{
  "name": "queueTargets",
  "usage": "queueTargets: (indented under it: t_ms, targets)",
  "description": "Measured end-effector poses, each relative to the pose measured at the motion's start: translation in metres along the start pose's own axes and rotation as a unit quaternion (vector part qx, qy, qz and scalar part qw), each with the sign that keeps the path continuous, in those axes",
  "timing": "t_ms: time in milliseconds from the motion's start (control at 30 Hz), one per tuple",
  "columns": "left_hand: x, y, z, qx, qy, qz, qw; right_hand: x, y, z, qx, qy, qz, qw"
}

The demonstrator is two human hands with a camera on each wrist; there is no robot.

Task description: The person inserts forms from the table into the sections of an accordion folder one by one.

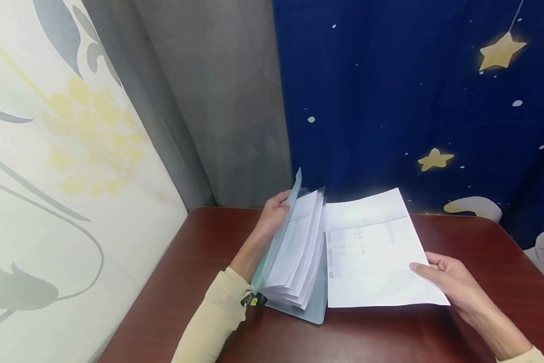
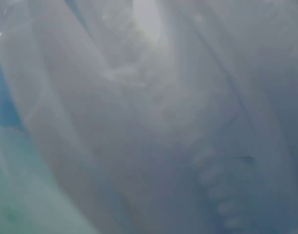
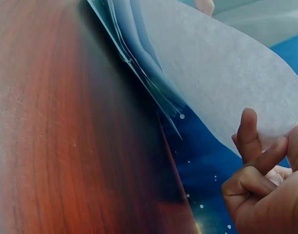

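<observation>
A pale blue-green folder [image 1: 314, 310] with several white papers [image 1: 294, 247] between its covers stands partly open above the table. My left hand [image 1: 274, 214] grips its left cover near the top. My right hand [image 1: 453, 280] pinches the lower right edge of a white printed sheet [image 1: 371, 262], thumb on its front. The sheet lies to the right of the folder, its left edge against the folder's papers. In the right wrist view the sheet [image 3: 222, 63] bows, with fingers [image 3: 248, 131] at its edge. The left wrist view is filled by blurred, pale translucent folder material [image 2: 139, 146].
The dark red wooden table [image 1: 199, 262] extends beneath both hands. Behind it hang a grey curtain [image 1: 217, 91] and a blue curtain [image 1: 380, 91] with stars. On the left stands a white wall panel [image 1: 81, 227] with a flower pattern. A black strap device [image 1: 253, 300] sits on the left wrist.
</observation>
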State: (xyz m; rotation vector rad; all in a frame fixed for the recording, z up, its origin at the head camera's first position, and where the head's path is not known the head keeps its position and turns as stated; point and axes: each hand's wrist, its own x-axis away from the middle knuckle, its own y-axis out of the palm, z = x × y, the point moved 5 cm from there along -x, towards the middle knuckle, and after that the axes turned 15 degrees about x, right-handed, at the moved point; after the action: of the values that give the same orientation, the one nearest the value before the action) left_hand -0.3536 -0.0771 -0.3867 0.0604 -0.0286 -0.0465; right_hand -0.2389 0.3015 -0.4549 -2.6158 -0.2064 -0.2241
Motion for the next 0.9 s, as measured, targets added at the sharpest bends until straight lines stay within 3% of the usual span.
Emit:
queueTargets:
  t_ms: [233,633,900]
  targets:
    - [-0.001,0.001,-0.002,0.001,-0.001,-0.001,1.0,-0.005,0.013,-0.004,0.013,-0.01,-0.01,0.9998]
    - [-0.002,0.005,-0.005,0.009,-0.007,-0.002,0.9999,-0.017,0.041,-0.015,-0.016,-0.031,-0.017,0.9992]
    - [-0.001,0.004,-0.006,0.01,-0.008,-0.005,0.9999,-0.023,0.061,-0.02,-0.053,-0.013,-0.006,0.9985]
